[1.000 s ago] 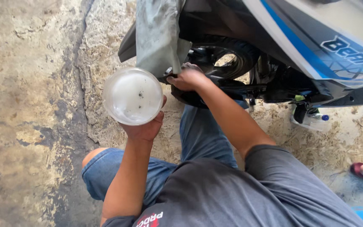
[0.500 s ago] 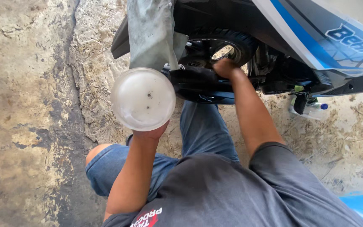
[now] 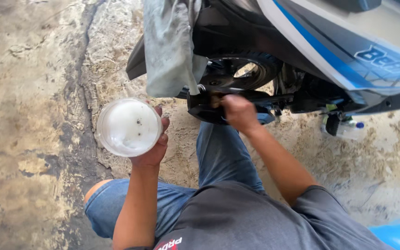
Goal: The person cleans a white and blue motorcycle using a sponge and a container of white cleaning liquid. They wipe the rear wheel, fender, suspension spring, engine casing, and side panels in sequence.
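My left hand [image 3: 156, 143] holds a round clear plastic cup [image 3: 128, 126] with a whitish inside and a few dark specks, raised above the wet concrete. My right hand [image 3: 238, 112] is closed around a black part low on the scooter [image 3: 329, 51], just below its rear wheel [image 3: 241, 69]. What the fingers grip is hidden by the hand. A grey rag [image 3: 168, 46] hangs from the scooter above and between my two hands.
I crouch in blue jeans on rough, wet concrete [image 3: 33, 115]. A clear plastic bottle with a blue cap [image 3: 346, 128] lies under the scooter at right. Something blue [image 3: 396, 236] shows at the bottom right corner.
My right hand has drawn back from deep by the wheel to the black part in front. The cup in my left hand has stayed raised while the view shifted.
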